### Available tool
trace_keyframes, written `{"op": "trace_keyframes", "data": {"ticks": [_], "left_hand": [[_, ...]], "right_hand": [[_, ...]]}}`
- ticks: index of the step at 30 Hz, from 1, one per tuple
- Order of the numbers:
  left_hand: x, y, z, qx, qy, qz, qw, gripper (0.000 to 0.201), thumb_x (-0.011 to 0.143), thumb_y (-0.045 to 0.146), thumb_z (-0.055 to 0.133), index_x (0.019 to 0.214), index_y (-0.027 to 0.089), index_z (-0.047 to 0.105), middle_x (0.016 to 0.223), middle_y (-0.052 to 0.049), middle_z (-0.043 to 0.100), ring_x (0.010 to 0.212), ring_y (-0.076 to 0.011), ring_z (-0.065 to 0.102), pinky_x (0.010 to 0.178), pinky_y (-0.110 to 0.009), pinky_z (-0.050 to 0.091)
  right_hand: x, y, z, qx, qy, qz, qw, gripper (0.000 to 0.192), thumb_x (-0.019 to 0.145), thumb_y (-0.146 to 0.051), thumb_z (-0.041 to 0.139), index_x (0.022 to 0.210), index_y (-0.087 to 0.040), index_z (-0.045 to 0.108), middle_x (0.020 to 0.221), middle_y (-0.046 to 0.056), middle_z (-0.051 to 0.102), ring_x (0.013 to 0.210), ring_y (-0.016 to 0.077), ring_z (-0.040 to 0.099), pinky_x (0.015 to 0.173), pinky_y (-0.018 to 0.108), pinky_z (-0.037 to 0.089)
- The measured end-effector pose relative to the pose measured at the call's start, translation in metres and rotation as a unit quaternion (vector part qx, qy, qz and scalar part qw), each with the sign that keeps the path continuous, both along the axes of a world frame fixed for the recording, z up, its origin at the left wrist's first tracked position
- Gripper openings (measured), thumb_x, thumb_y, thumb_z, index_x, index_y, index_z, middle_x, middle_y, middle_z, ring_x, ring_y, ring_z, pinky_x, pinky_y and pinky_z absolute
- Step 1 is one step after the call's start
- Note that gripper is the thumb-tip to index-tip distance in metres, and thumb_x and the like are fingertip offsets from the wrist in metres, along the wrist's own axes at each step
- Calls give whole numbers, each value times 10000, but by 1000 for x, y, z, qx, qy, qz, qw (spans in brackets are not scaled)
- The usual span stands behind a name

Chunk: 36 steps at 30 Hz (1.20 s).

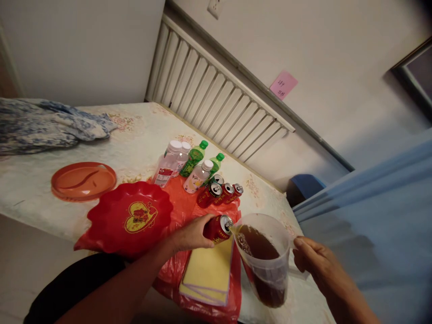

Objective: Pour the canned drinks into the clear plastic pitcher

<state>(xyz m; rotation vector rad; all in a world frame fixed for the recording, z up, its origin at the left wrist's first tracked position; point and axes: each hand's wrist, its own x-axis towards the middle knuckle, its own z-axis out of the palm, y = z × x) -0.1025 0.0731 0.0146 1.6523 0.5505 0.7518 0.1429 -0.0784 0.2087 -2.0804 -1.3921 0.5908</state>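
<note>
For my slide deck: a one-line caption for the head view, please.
Left hand tips a red can into a jug steadied by the right hand.

White walls; ribbed radiator [216, 99] under ledge; pink note [283, 84] on wall; floral-covered table [141, 130]; blue curtain [371, 198] right.

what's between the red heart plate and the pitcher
In the head view, the left hand tipping a red can into the pitcher, with yellow pads on red plastic below, right of the heart plate.
</note>
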Motion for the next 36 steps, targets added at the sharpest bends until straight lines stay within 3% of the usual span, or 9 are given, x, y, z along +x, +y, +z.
{"op": "trace_keyframes", "data": {"ticks": [36], "left_hand": [[2, 0, -3, 11, 10, 6, 1000, 757, 582, 174, 753, 1299, 225, 514, 1261, -48, 636, 1132, -281, 600, 961, -350, 477]], "right_hand": [[6, 0, 3, -17, -4, 14, 1000, 564, 801, -670, 526, 484, -208, 462, 468, -23, 436, 473, 117, 348, 491, 270, 299]]}}
